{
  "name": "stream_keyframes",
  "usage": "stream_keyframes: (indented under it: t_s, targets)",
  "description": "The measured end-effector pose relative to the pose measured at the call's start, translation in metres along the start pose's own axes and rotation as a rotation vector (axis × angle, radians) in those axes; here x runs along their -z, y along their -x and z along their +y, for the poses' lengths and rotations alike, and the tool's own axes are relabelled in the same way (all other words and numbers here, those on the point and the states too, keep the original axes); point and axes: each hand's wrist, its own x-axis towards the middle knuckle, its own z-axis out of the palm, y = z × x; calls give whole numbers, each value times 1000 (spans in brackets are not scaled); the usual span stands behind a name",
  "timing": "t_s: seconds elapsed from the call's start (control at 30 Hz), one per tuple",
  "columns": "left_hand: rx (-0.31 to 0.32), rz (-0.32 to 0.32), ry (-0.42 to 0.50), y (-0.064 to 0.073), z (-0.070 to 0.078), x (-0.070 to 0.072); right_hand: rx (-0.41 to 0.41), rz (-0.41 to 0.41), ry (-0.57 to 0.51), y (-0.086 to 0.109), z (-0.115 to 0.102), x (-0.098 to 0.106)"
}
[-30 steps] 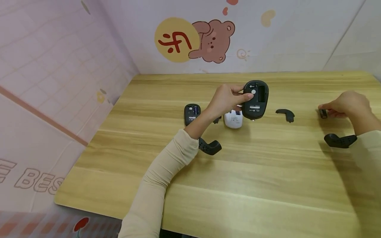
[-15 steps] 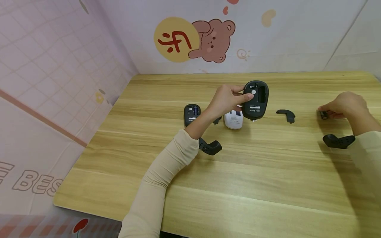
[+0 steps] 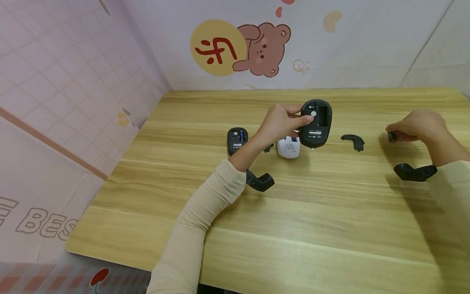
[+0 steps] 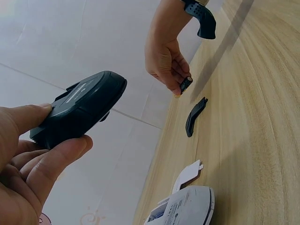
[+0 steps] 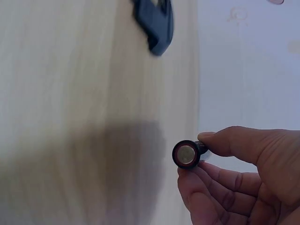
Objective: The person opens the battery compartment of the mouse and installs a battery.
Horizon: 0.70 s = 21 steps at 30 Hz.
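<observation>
My left hand grips a black computer mouse by its side, raised over the table with its underside toward the head view. The thumb presses on that underside, beside a battery slot with nothing in it. At the right, my right hand pinches a small dark battery between thumb and fingers. Its round flat metal end faces the right wrist camera, showing the battery with a red ring. Between the two hands lies a black battery cover on the table.
Behind the left hand a white mouse lies underside up, a battery in its slot; a white cover is beside it. Farther left lies another black mouse with a battery in it. A dark cover shows partly past the left wrist.
My right hand has moved a little left and away from me, carrying the battery off the spot near the table. The left hand and its mouse stay nearly still.
</observation>
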Motion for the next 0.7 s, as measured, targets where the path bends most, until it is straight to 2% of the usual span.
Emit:
stream_keyframes:
  t_s: [0.2, 0.5, 0.7]
  targets:
    - [4, 1, 8, 1, -1, 1, 23, -3, -34, 0, -15, 6]
    - [11, 9, 5, 0, -2, 0, 58, 4, -171, 9, -36, 18]
    - [3, 11, 9, 0, -1, -1, 78, -26, -273, 17, -51, 26]
